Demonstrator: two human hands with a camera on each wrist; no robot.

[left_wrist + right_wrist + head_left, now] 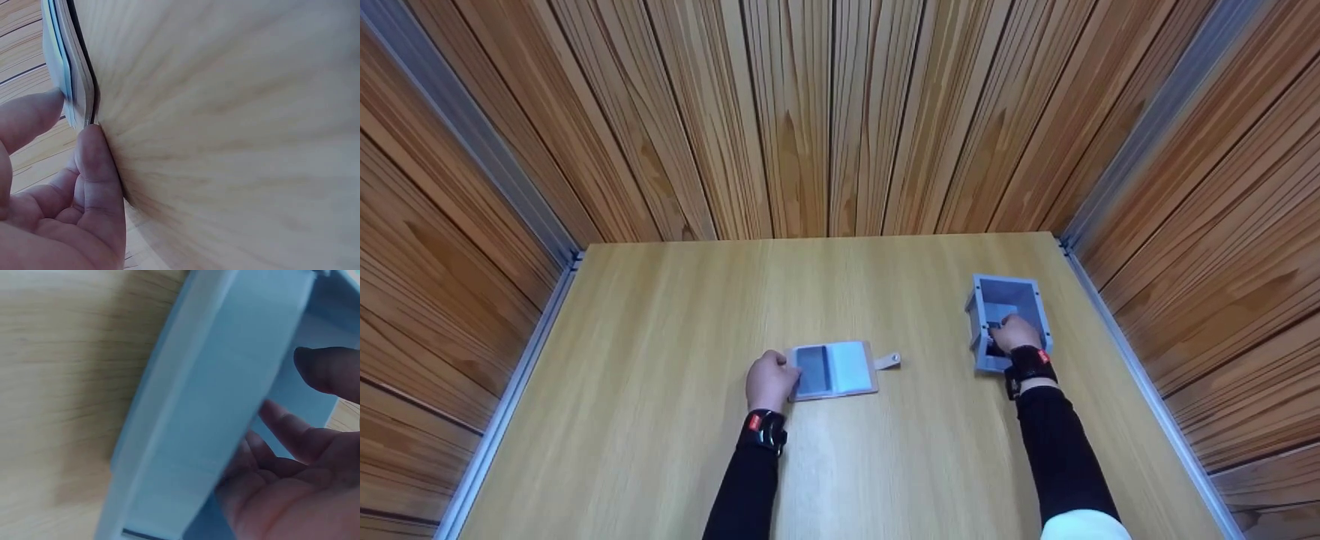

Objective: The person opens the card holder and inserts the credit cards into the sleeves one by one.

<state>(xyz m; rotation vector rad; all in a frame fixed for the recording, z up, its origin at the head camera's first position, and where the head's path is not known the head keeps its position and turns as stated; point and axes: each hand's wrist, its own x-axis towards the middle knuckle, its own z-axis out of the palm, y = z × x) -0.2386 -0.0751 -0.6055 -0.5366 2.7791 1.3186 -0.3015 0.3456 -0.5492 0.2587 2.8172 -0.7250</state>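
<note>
A small card holder [851,369] lies opened flat on the table, clear sleeves upward, its snap strap [889,361] sticking out to the right. My left hand [770,380] pinches its left edge. In the left wrist view the thumb [36,115] rests on the sleeves [56,50] and a finger [95,154] lies against the cover's edge. My right hand [1017,332] reaches down into a grey-blue box [1006,282]. The right wrist view has its thumb [329,368] apart from the fingers, with nothing visible between them; some fingertips are hidden behind the box wall. Something dark [995,339] shows inside beside that hand.
The wooden table [675,315] is enclosed by plank walls at the back [810,120], left and right. Metal rails [1140,382] run along its side edges. The box stands near the right rail, with a stretch of tabletop between it and the card holder.
</note>
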